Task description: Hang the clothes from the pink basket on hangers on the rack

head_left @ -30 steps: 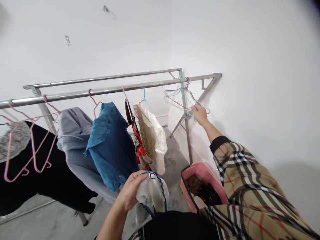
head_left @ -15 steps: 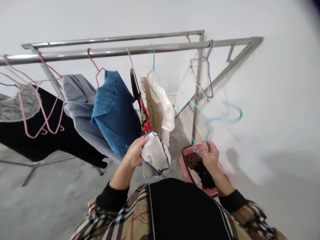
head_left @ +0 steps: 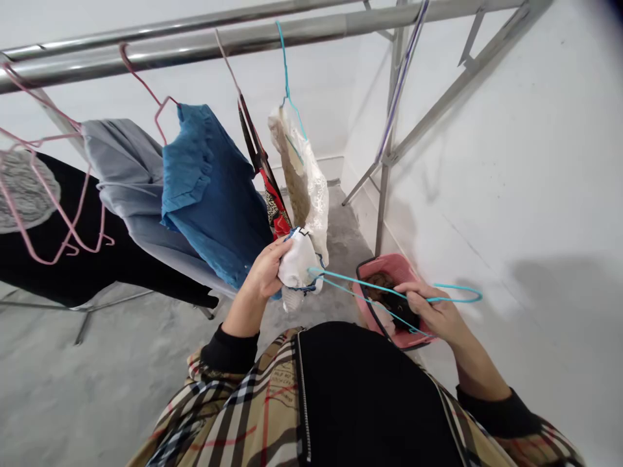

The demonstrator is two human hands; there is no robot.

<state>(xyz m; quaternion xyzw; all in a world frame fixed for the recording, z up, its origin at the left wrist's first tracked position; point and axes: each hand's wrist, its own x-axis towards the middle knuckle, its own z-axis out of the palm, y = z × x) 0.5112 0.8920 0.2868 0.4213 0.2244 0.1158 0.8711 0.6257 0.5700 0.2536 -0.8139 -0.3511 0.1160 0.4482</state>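
My left hand [head_left: 265, 272] is closed on a small white garment with dark blue trim [head_left: 299, 267], held at chest height in front of me. My right hand [head_left: 431, 312] grips a light blue wire hanger [head_left: 370, 290] near its hook, holding it level. One end of the hanger touches the white garment. Both hands sit below the steel clothes rail [head_left: 302, 32].
On the rail hang a blue top [head_left: 214, 194], a grey garment [head_left: 126, 175], a black garment [head_left: 58, 259], a red patterned piece [head_left: 272, 207] and a lacy cream piece [head_left: 302, 175]. Empty pink hangers [head_left: 48, 214] hang at left. A pink basket [head_left: 389, 298] with dark clothes sits by the white wall.
My right hand took the blue hanger off the rail and brought it down, now level and touching the white garment. The view tilted down and moved closer to the rail.
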